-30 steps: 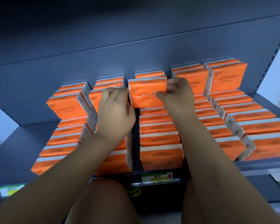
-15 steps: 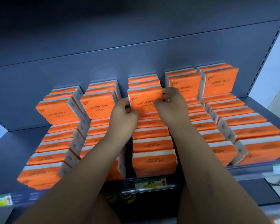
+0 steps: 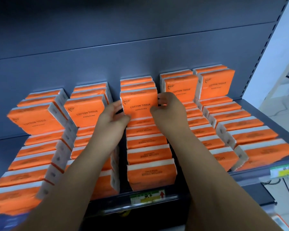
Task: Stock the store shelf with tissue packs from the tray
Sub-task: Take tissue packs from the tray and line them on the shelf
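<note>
You held one orange tissue pack upright between both hands, at the back of the middle row on the shelf. The grip of your left hand was pinching the pack's left edge, with the thumb low on the front face and the fingers curled round the side. The grip of your right hand was pinching the right edge, fingers curled over its upper corner. The pack faced you with its "COTTON TISSUE" print the right way up, and its lower edge met the packs in front of it.

Two more upright packs stood just behind it, close to the grey back panel. In front of it the middle row ran toward you, one pack overlapping the next, print upside down from where you stood. I could not tell whether those lay flat or tilted. The nearest one sat at the shelf's front lip, above a green and yellow price label.

Two rows stood on each side. The far-left row and the second row each had an upright pack facing you, as did the fourth row and the far-right row. Your forearms crossed over the second and fourth rows and hid part of them. A second price label sat on the front lip at the right, and a slotted upright post rose behind the shelf's right end.
</note>
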Demonstrator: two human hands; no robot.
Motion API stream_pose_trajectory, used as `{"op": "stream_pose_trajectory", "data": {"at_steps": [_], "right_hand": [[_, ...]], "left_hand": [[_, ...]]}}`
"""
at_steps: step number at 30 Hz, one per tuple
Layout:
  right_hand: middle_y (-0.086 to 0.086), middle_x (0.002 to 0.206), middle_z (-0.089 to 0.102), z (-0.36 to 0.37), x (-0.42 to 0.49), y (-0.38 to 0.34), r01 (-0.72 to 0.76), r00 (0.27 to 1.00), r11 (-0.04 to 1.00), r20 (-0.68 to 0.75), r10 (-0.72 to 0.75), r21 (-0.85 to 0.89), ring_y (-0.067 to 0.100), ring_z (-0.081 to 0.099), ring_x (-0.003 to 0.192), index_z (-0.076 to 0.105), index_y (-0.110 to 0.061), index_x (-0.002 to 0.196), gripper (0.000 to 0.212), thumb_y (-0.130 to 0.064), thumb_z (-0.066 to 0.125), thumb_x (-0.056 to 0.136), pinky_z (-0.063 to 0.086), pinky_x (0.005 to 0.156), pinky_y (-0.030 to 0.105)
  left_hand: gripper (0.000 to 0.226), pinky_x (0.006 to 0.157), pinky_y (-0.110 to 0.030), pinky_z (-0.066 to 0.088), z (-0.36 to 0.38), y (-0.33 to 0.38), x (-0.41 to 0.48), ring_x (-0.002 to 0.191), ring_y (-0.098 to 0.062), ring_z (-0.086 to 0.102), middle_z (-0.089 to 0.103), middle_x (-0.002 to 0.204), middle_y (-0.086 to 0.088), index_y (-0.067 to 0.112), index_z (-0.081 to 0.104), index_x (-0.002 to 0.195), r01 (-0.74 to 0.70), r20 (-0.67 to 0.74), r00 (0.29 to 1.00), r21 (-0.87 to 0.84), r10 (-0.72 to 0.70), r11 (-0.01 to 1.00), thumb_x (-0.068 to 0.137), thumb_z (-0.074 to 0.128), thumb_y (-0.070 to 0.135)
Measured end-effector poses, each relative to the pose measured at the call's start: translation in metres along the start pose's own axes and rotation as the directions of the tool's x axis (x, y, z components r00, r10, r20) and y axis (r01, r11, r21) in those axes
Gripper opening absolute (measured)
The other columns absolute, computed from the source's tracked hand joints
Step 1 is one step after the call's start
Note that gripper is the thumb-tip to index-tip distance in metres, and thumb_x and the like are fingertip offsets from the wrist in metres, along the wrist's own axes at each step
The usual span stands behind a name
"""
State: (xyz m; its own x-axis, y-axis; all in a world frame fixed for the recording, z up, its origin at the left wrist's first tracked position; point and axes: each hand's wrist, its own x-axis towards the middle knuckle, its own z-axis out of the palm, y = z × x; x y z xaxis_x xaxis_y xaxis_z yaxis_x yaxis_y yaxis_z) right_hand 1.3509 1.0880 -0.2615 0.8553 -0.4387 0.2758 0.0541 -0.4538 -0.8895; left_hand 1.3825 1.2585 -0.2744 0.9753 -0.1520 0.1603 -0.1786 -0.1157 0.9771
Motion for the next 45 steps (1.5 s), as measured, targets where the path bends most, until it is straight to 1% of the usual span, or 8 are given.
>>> {"op": "stream_pose_trajectory", "data": {"at_steps": [5,10,14,19,22,27,32,45], "right_hand": [[-0.023,0.090,0.054,0.004,-0.004,-0.001,0.018,1.000,0.999,-0.010,-0.019,-0.038,0.004,0.056,0.084,0.061,-0.023,0.123,0.034,-0.010,0.062,0.092,0.038,0.067,0.005],[-0.007,0.119,0.062,0.004,-0.004,-0.001,0.027,0.999,0.997,0.044,-0.024,-0.073,0.014,0.061,0.108,0.056,-0.020,0.134,0.044,-0.014,0.064,0.091,0.051,0.093,0.031],[-0.011,0.099,0.059,-0.001,-0.001,0.001,0.014,0.994,0.994,0.108,-0.002,-0.104,0.005,0.056,0.086,0.052,-0.031,0.109,0.026,-0.015,0.064,0.092,0.045,0.076,0.017],[-0.001,0.118,0.066,-0.009,-0.008,0.001,0.043,0.994,0.988,0.109,-0.027,-0.146,0.017,0.061,0.107,0.059,-0.017,0.129,0.042,-0.033,0.060,0.090,0.050,0.087,0.032],[0.001,0.123,0.064,-0.017,-0.022,0.004,0.107,0.991,0.974,0.103,-0.088,-0.200,0.020,0.059,0.112,0.057,-0.016,0.134,0.047,-0.040,0.059,0.094,0.047,0.087,0.033],[0.010,0.139,0.056,-0.034,-0.041,0.002,0.185,0.982,0.929,0.018,-0.190,-0.322,0.028,0.052,0.127,0.048,-0.010,0.146,0.053,-0.036,0.059,0.101,0.042,0.094,0.035],[0.019,0.127,0.064,-0.058,-0.065,0.003,0.249,0.958,0.839,-0.006,-0.288,-0.484,0.039,0.058,0.118,0.057,-0.001,0.134,0.051,-0.034,0.057,0.096,0.045,0.096,0.044],[0.004,0.154,0.046,-0.236,-0.180,0.059,-0.142,0.930,0.799,-0.356,-0.094,-0.584,0.022,0.038,0.146,0.044,-0.014,0.152,0.058,-0.047,0.044,0.104,0.036,0.117,0.038]], "left_hand": [[0.045,0.099,-0.030,0.054,0.003,0.000,-0.003,0.121,-0.004,0.065,0.072,0.127,0.012,0.022,0.061,0.139,-0.017,0.020,1.000,0.008,0.017,1.000,0.098,0.064,0.003],[0.036,0.078,-0.013,0.055,0.000,0.001,-0.001,0.102,0.003,0.071,0.076,0.107,0.022,0.032,0.067,0.119,0.039,-0.009,0.999,-0.014,-0.040,0.999,0.100,0.061,0.003],[0.036,0.075,-0.009,0.053,-0.003,0.003,0.001,0.097,0.008,0.070,0.076,0.100,0.027,0.036,0.066,0.109,0.057,0.008,0.998,0.010,-0.057,0.998,0.100,0.060,0.002],[0.037,0.108,-0.027,0.049,-0.003,0.003,0.008,0.121,-0.007,0.064,0.070,0.128,0.008,0.016,0.062,0.137,0.050,-0.117,0.992,0.013,-0.048,0.999,0.101,0.062,0.008],[0.039,0.097,-0.014,0.048,0.006,0.009,-0.006,0.118,-0.003,0.063,0.068,0.122,0.014,0.018,0.059,0.141,-0.056,-0.150,0.985,0.185,0.085,0.981,0.101,0.062,0.018],[0.046,0.111,-0.042,0.042,0.026,0.023,-0.034,0.131,-0.025,0.054,0.062,0.137,-0.006,0.013,0.054,0.143,-0.393,0.055,0.879,0.644,0.473,0.656,0.100,0.057,0.030],[0.058,0.117,-0.054,0.034,0.058,0.030,-0.058,0.136,-0.044,0.047,0.057,0.141,-0.021,-0.001,0.052,0.141,-0.366,0.098,0.867,0.790,0.489,0.491,0.099,0.047,0.040],[0.062,0.113,-0.053,0.040,0.215,0.063,-0.161,0.133,-0.040,0.051,0.061,0.139,-0.017,0.002,0.057,0.136,-0.657,0.453,0.753,0.548,0.477,0.517,0.096,0.045,0.047]]}}
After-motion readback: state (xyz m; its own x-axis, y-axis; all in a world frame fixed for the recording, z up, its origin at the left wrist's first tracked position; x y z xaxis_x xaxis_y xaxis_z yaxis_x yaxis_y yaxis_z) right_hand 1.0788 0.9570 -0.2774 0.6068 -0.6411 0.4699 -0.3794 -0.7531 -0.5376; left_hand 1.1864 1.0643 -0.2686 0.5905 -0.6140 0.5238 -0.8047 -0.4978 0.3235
